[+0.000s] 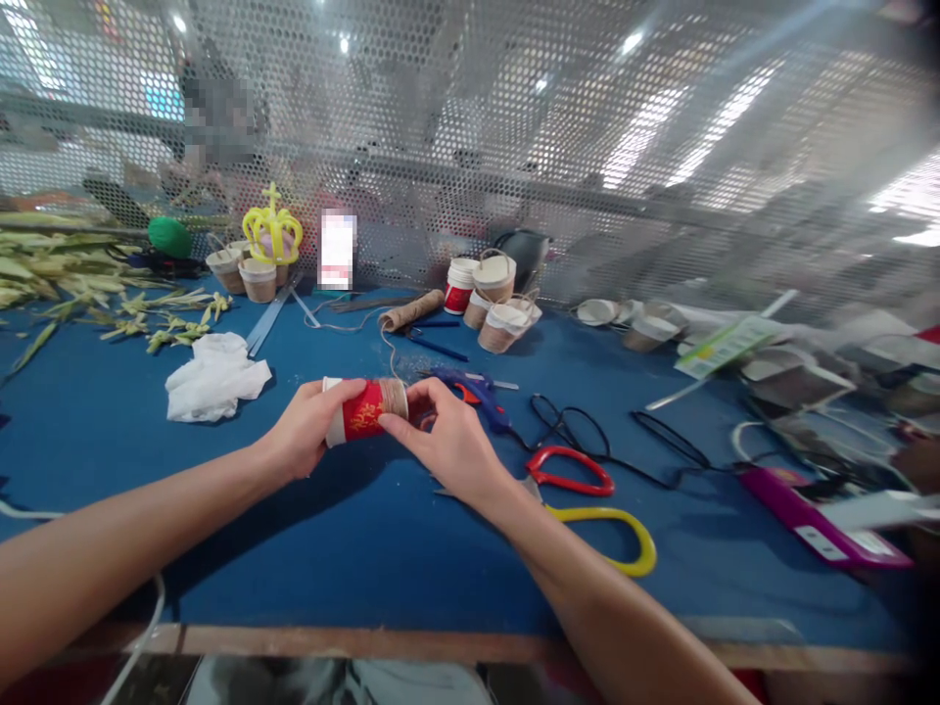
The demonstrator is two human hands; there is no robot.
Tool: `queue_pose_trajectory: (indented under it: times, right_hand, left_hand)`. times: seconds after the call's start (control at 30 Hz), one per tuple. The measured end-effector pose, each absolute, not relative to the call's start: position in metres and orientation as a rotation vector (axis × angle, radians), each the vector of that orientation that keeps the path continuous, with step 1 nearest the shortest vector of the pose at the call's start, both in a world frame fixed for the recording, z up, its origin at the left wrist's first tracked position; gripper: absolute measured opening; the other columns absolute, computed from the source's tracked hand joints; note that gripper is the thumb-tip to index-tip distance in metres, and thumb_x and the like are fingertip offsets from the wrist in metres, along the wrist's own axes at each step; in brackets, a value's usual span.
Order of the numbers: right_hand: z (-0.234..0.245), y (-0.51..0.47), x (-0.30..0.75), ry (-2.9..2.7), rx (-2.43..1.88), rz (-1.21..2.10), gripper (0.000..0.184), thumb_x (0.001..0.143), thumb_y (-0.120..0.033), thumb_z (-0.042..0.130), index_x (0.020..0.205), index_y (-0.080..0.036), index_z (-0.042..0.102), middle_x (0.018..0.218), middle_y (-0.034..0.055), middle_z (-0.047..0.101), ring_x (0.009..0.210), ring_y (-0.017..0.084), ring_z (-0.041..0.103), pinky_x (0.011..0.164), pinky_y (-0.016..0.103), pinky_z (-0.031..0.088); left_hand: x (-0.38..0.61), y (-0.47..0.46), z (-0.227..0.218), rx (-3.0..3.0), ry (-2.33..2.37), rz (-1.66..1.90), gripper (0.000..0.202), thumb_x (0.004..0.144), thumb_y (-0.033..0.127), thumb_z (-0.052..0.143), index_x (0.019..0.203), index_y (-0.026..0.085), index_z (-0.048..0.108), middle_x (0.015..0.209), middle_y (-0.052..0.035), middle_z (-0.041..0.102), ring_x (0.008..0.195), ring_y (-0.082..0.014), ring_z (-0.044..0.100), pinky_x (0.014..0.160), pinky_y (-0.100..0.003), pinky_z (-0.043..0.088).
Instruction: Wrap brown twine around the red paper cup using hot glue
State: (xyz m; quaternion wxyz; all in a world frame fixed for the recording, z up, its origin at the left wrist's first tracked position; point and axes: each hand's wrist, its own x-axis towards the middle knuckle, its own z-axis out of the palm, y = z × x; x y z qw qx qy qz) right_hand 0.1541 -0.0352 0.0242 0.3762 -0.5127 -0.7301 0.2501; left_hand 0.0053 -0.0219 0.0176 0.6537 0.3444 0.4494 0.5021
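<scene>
A red paper cup (361, 413) lies sideways between both hands, just above the blue table (367, 548). Brown twine is wound round its base end. My left hand (308, 429) grips the white rim end. My right hand (445, 443) pinches the twine-wrapped end with thumb and fingers. A strand of twine runs from the cup up to a twine spool (411, 310) further back.
Scissors with red and yellow handles (594, 499) lie right of my right hand. A blue glue gun (477, 392) and black cord (609, 441) sit behind it. White crumpled cloth (212, 377), twine-wrapped cups (493, 299), a yellow crown (271, 230), green leaves (80, 284) and a perforated screen (514, 117) surround.
</scene>
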Motion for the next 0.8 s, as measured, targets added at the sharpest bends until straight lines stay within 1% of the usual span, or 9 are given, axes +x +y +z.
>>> queue_pose_trajectory:
  times: [0.1, 0.2, 0.3, 0.4, 0.5, 0.57, 0.63, 0.73, 0.8]
  right_hand:
    - [0.023, -0.034, 0.155, -1.850, -1.312, 0.665, 0.019, 0.069, -0.032, 0.061, 0.070, -0.020, 0.046, 0.064, -0.0020, 0.053, 0.056, 0.011, 0.048, 0.053, 0.025, 0.040]
    - [0.024, -0.033, 0.156, -1.835, -1.305, 0.706, 0.020, 0.069, -0.031, 0.061, 0.069, -0.020, 0.045, 0.063, -0.0029, 0.051, 0.055, 0.011, 0.046, 0.053, 0.024, 0.039]
    - [0.025, -0.031, 0.159, -1.814, -1.267, 0.794, 0.024, 0.067, -0.035, 0.063, 0.068, -0.019, 0.045, 0.064, -0.0027, 0.050, 0.057, 0.011, 0.045, 0.055, 0.024, 0.039]
    - [0.026, -0.028, 0.163, -1.772, -1.241, 0.885, 0.025, 0.072, -0.041, 0.056, 0.067, -0.019, 0.046, 0.061, -0.0029, 0.047, 0.055, 0.010, 0.043, 0.053, 0.024, 0.036]
    - [0.028, -0.025, 0.167, -1.742, -1.231, 0.954, 0.026, 0.076, -0.041, 0.051, 0.065, -0.018, 0.046, 0.057, -0.0038, 0.044, 0.052, 0.010, 0.040, 0.050, 0.024, 0.033]
    - [0.030, -0.026, 0.168, -1.754, -1.205, 0.932, 0.024, 0.076, -0.038, 0.053, 0.065, -0.018, 0.045, 0.057, -0.0039, 0.044, 0.052, 0.009, 0.039, 0.050, 0.023, 0.033]
    - [0.032, -0.028, 0.168, -1.801, -1.159, 0.837, 0.021, 0.076, -0.034, 0.054, 0.065, -0.018, 0.045, 0.060, -0.0036, 0.045, 0.055, 0.009, 0.039, 0.052, 0.023, 0.034]
    - [0.032, -0.030, 0.167, -1.955, -1.087, 0.654, 0.017, 0.075, -0.026, 0.056, 0.064, -0.018, 0.046, 0.063, -0.0027, 0.046, 0.060, 0.010, 0.041, 0.058, 0.024, 0.035]
    - [0.031, -0.030, 0.167, -2.050, -1.056, 0.602, 0.017, 0.073, -0.025, 0.058, 0.063, -0.018, 0.047, 0.065, -0.0020, 0.048, 0.062, 0.011, 0.043, 0.060, 0.024, 0.036]
  left_hand:
    - [0.005, -0.022, 0.015, 0.821, 1.022, 1.128, 0.023, 0.060, 0.033, 0.065, 0.062, 0.011, 0.060, 0.048, 0.0013, 0.058, 0.039, -0.0072, 0.048, 0.037, -0.017, 0.031]
    - [0.005, -0.021, 0.013, 0.869, 1.007, 1.141, 0.022, 0.061, 0.033, 0.065, 0.062, 0.011, 0.061, 0.049, 0.0015, 0.058, 0.040, -0.0067, 0.048, 0.037, -0.017, 0.031]
    - [0.004, -0.023, 0.014, 0.924, 0.984, 1.161, 0.020, 0.063, 0.032, 0.065, 0.062, 0.012, 0.063, 0.051, 0.0017, 0.060, 0.041, -0.0065, 0.048, 0.040, -0.017, 0.034]
    - [0.004, -0.025, 0.015, 1.039, 0.911, 1.149, 0.020, 0.065, 0.032, 0.064, 0.065, 0.012, 0.066, 0.055, 0.0006, 0.062, 0.046, -0.0076, 0.050, 0.046, -0.018, 0.038]
    - [0.002, -0.025, 0.015, 1.158, 0.833, 1.138, 0.019, 0.065, 0.030, 0.065, 0.064, 0.011, 0.067, 0.058, 0.0000, 0.064, 0.051, -0.0081, 0.052, 0.051, -0.018, 0.041]
    - [0.000, -0.023, 0.018, 1.107, 0.804, 1.120, 0.017, 0.065, 0.028, 0.066, 0.067, 0.011, 0.067, 0.059, -0.0004, 0.064, 0.052, -0.0083, 0.053, 0.053, -0.018, 0.042]
    - [-0.002, -0.019, 0.023, 0.937, 0.793, 1.078, 0.018, 0.065, 0.028, 0.066, 0.072, 0.011, 0.067, 0.062, -0.0018, 0.066, 0.054, -0.0096, 0.056, 0.052, -0.019, 0.043]
    - [-0.006, -0.012, 0.028, 0.750, 0.791, 0.919, 0.023, 0.071, 0.031, 0.059, 0.076, 0.009, 0.066, 0.066, -0.0058, 0.067, 0.054, -0.0120, 0.058, 0.052, -0.021, 0.046]
    - [-0.008, -0.010, 0.028, 0.761, 0.806, 0.898, 0.021, 0.071, 0.029, 0.059, 0.075, 0.009, 0.065, 0.063, -0.0054, 0.066, 0.052, -0.0119, 0.058, 0.051, -0.021, 0.045]
